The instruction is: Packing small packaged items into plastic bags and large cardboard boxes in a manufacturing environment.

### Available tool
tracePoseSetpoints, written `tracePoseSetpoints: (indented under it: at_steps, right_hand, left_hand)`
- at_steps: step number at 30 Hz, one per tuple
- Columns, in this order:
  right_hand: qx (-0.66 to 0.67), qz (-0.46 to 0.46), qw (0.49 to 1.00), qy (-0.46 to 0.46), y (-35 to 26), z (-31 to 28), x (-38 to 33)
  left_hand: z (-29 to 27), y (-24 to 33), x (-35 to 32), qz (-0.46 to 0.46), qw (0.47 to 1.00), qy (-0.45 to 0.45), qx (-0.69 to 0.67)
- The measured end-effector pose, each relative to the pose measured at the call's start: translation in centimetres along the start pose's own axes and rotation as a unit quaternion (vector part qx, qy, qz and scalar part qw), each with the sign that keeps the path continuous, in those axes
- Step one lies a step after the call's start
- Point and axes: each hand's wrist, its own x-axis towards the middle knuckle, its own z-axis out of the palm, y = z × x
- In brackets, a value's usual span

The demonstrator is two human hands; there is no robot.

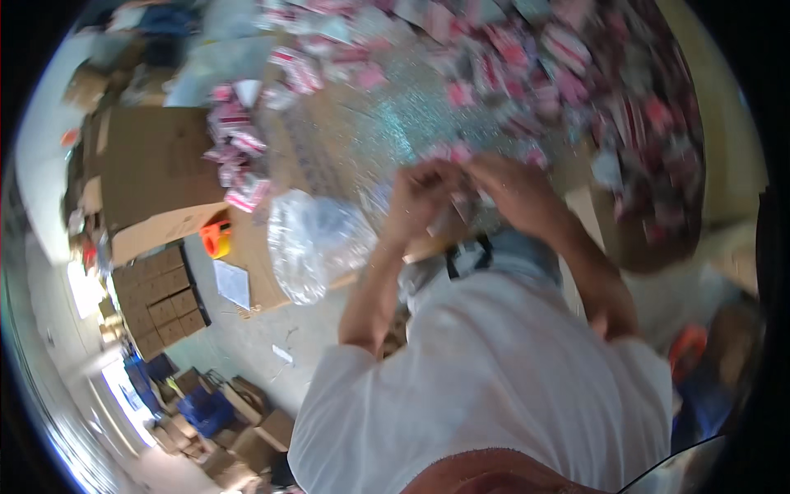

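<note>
Close in front of my body, over the near edge of the table, both hands are drawn together. My left hand (421,196) has its fingers curled in a pinch. Beside it, my right hand (512,189) is bent inward with its fingertips closed and almost touching the left ones. A pale, thin piece (461,210) shows between the hands, too blurred to name. Just beyond the fingertips is a small pink-and-white packet (448,151); whether the fingers touch it I cannot tell. Left of my left hand lies a see-through plastic bag (317,247).
Many pink-and-white packets (510,49) are heaped across the table's far side and right end. More packets (234,144) lie beside an open cardboard box (160,165) at left. An orange-yellow tape dispenser (216,238) and a white sheet (232,284) lie near the table's left corner. Stacked cartons (160,300) stand beyond.
</note>
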Motion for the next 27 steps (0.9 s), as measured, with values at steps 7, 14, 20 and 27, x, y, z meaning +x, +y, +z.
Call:
tracePoseSetpoints:
  at_steps: [7, 14, 20, 27]
  right_hand:
    - [-0.142, -0.091, 0.982, 0.086, 0.1, 0.6, -1.0]
    - [-0.167, -0.101, 0.98, 0.03, -0.7, 0.1, 0.0]
    - [0.008, -0.001, 0.988, 0.152, 0.2, 2.5, -1.3]
    - [0.196, 0.099, 0.964, 0.149, -0.3, 3.2, -1.2]
  left_hand:
    - [0.4, -2.2, -0.4, 0.061, 0.997, -0.042, 0.01]
    - [-0.9, -2.2, 0.0, 0.041, 0.998, -0.053, -0.01]
    - [1.5, -3.1, 0.7, 0.053, 0.99, 0.032, -0.129]
    - [3.1, -0.3, -0.3, 0.06, 0.97, 0.228, -0.063]
